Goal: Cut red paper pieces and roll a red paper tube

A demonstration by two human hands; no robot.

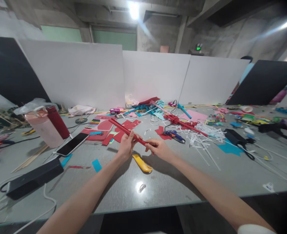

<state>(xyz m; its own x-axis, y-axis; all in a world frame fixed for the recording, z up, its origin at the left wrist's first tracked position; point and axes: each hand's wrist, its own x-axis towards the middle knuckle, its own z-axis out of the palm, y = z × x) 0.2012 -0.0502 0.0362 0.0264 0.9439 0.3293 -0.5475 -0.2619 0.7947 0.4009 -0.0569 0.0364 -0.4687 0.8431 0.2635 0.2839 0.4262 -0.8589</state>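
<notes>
A slim red paper tube (119,126) slants across the space between my hands, raised above the table. My left hand (128,143) wraps its fingers round the tube near its middle. With thumb and fingers, my right hand (160,149) pinches the tube's near right end. Just below both hands, a yellow utility knife (142,163) lies on the grey table (124,185). Beyond the tube, cut red paper pieces (121,134) lie scattered. A small blue paper piece (97,165) rests left of my left forearm.
At left stand a pink bottle (44,128) and a red bottle (58,122), near a phone (72,144) and a black power strip (36,178). Rightward lie blue-handled pliers (174,136), white paper strips (202,139) and a red paper-wrapped stick (182,123). White panels (155,76) stand behind.
</notes>
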